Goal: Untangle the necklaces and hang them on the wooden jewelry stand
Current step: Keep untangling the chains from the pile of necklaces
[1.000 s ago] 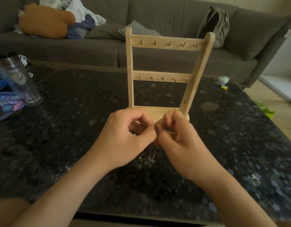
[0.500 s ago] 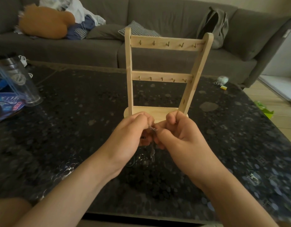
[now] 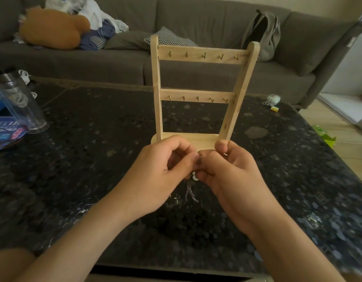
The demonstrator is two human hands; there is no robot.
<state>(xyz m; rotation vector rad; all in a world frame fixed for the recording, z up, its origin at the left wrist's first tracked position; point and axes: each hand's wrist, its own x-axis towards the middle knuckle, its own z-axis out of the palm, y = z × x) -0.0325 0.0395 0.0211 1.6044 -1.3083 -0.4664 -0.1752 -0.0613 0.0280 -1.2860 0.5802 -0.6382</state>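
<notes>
**Wood, Metal, Stone and Cloth**

The wooden jewelry stand [image 3: 158,110] is made of pale, smooth wood with a matt finish, and small brass-coloured metal hooks [image 3: 203,55] are set into its rails. The necklaces [image 3: 189,190] are seen as fine, shiny, silver-toned metal chain. The worktop [image 3: 94,159] is finished in a dark, speckled, glossy, stone-like surface. The sofa [image 3: 196,17] is covered in matt grey cloth.

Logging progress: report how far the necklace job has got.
Done: nothing, every hook on the wooden jewelry stand is bare. In hand: the left hand and right hand pinch the tangled necklaces. Left: finish untangling, then hang each.
</notes>
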